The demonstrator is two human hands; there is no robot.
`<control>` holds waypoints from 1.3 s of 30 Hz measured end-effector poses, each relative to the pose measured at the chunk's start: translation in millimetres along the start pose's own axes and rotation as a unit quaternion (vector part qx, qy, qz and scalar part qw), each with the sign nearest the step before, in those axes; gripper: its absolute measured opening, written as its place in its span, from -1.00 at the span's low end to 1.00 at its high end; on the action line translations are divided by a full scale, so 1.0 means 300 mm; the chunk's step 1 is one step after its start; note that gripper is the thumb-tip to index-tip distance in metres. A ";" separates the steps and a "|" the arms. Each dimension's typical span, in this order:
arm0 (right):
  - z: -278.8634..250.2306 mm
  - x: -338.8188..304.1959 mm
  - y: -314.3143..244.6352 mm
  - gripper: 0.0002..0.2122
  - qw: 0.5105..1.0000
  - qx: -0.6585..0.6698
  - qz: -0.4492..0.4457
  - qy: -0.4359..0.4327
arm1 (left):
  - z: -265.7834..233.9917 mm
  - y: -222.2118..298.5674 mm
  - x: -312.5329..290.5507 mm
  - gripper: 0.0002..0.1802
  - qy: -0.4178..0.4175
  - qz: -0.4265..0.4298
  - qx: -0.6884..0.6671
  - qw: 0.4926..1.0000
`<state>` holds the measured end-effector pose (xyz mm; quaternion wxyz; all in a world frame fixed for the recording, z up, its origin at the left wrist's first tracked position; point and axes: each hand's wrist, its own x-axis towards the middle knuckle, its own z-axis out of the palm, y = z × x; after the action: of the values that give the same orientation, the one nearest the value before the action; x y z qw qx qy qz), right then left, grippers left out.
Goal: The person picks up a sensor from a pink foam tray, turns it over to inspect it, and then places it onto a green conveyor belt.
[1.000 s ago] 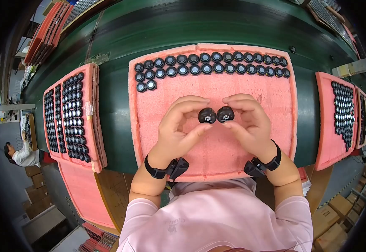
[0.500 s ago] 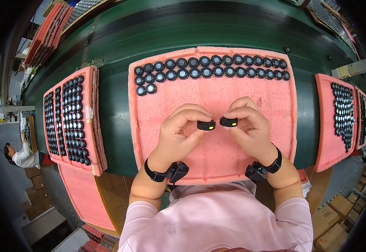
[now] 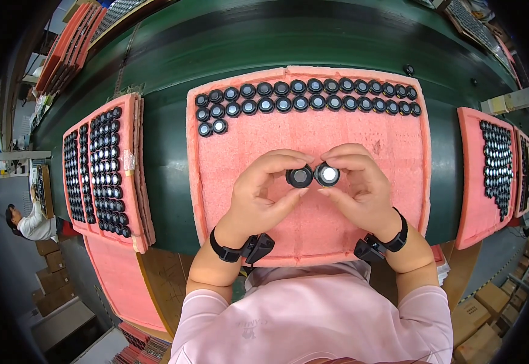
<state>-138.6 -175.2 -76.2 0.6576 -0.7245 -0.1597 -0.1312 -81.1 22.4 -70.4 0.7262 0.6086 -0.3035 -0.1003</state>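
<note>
Above the middle of a pink foam board [image 3: 258, 233], my left hand [image 3: 263, 185] pinches a small round black part [image 3: 300, 176] with a dull grey centre. Beside it, my right hand [image 3: 361, 185] pinches a similar round black part [image 3: 327, 175], whose centre shines bright silver. Both round faces are turned up toward the view, their rims side by side and nearly touching. Along the board's far side, rows of the same round black parts [image 3: 283, 104] lie in the foam, with two more starting a third row at the left.
To the left stands a stack of pink foam boards [image 3: 145, 200] with black parts on top. Another loaded pink board [image 3: 474, 206] lies on the right. A green conveyor belt [image 3: 240, 42] runs behind. Far left, a person in white [image 3: 39, 225] sits working.
Both round parts have been tilted in my fingers, so their faces now show instead of their sides with yellow marks. My hands have stayed in nearly the same place.
</note>
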 end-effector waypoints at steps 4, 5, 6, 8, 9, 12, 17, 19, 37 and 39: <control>-0.001 -0.003 0.009 -0.54 0.999 -0.026 -0.015 -0.016 | -0.003 -0.009 -0.001 -0.56 -0.007 0.022 -0.004 1.000; 0.001 -0.003 0.010 -0.55 1.000 -0.018 -0.015 -0.009 | -0.004 -0.011 0.000 -0.56 -0.008 0.023 0.006 1.000; 0.003 -0.004 0.011 -0.55 1.000 -0.010 -0.016 -0.003 | -0.004 -0.012 0.001 -0.56 -0.009 0.024 0.015 1.000; 0.005 -0.004 0.012 -0.56 1.000 -0.002 -0.016 0.004 | -0.003 -0.012 0.001 -0.55 -0.010 0.025 0.024 0.999; 0.004 -0.003 0.012 -0.56 1.000 -0.005 -0.017 0.004 | -0.002 -0.012 0.000 -0.55 -0.008 0.022 0.028 0.999; 0.003 -0.001 0.010 -0.55 1.000 -0.010 -0.021 0.004 | -0.001 -0.011 0.000 -0.55 -0.005 0.018 0.035 0.999; 0.003 -0.002 0.008 -0.56 1.000 -0.002 -0.013 0.002 | 0.003 -0.013 -0.001 -0.55 -0.002 0.013 0.038 0.999; 0.006 -0.001 0.010 -0.56 1.000 0.006 -0.012 -0.003 | 0.003 -0.012 -0.005 -0.58 0.008 0.006 0.033 0.999; 0.068 0.068 0.055 -0.82 0.979 -0.180 0.084 -0.053 | -0.247 -0.100 0.058 -0.80 0.094 -0.062 0.384 0.916; 0.076 0.108 0.053 -0.82 0.960 -0.263 -0.006 -0.099 | -0.270 -0.103 0.054 -0.80 0.051 -0.071 0.466 0.880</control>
<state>-103.0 -151.9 -80.1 0.4239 -0.8802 -0.1883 -0.1006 -15.8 73.4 -100.6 0.3641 0.9010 -0.2336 0.0327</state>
